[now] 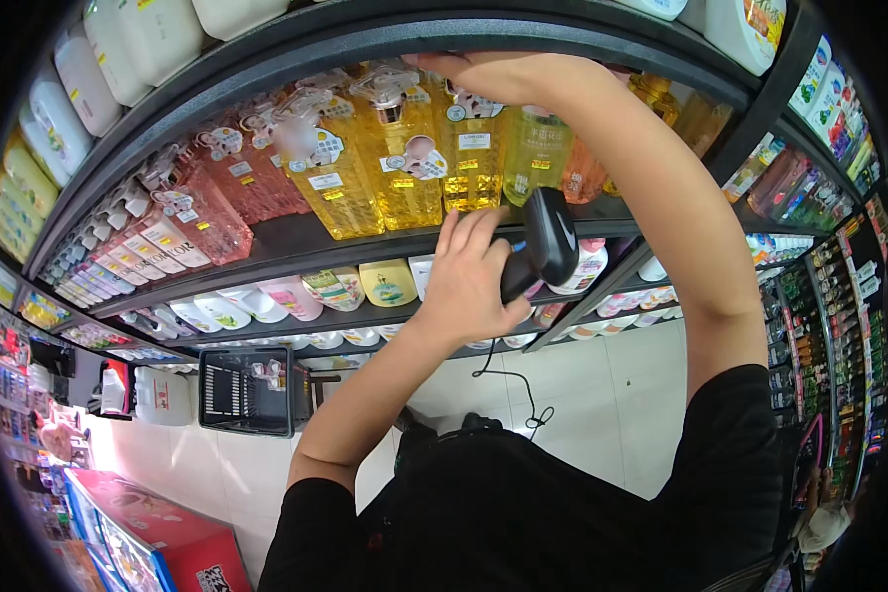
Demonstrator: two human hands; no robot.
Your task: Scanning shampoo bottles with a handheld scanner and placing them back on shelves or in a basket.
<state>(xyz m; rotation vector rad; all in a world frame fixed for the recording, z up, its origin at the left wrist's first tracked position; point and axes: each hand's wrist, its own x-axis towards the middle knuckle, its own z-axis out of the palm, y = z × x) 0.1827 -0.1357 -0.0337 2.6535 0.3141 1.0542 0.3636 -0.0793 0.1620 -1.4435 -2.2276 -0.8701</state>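
My left hand (pixel 459 285) grips a black handheld barcode scanner (pixel 551 240) just in front of a shelf edge. Its cord (pixel 522 381) hangs down towards the floor. Overhead in the picture, my right hand (pixel 481 74) reaches in above the pump bottles, its fingers partly hidden by the upper shelf. Below it stands a yellow pump bottle (pixel 473 166) with flakes inside, beside another yellow pump bottle (pixel 403 181). Whether the right fingers touch a pump cannot be seen. A green bottle (pixel 534 152) and an orange bottle (pixel 583 174) stand to the right.
Pink pump bottles (pixel 211 211) and boxed bottles (pixel 159 248) fill the shelf's left part. White bottles line the upper shelf (pixel 340 37). A black basket (pixel 246 385) and a white jug (pixel 163 396) stand on the tiled floor. A red chest freezer (pixel 185 525) is at lower left.
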